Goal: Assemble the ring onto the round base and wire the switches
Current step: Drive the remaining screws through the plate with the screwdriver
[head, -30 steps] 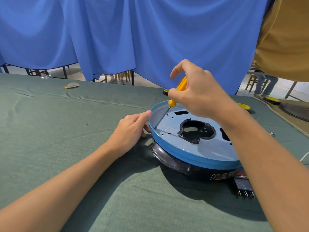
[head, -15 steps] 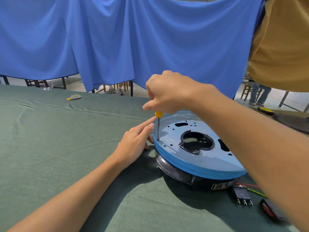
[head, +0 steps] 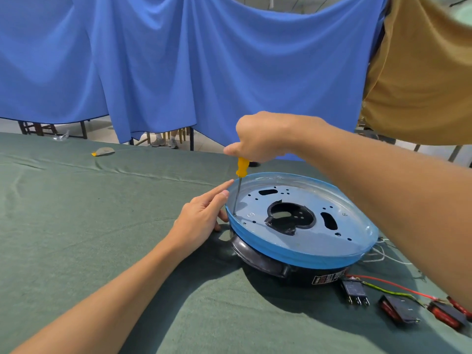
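Gripping a yellow screwdriver [head: 242, 166] upright, R hand [head: 260, 139] holds its tip inside the blue ring [head: 301, 254] at its left edge. L hand [head: 199, 221], fingers straight, touches that rim; switches [head: 353, 290] lie on table [head: 76, 226].

Blue curtain [head: 178, 60] hangs behind green tablecloth [head: 76, 238].

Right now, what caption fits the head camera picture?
Right hand holds a yellow-handled screwdriver tip-down on the blue-rimmed round base while the left hand touches its edge.
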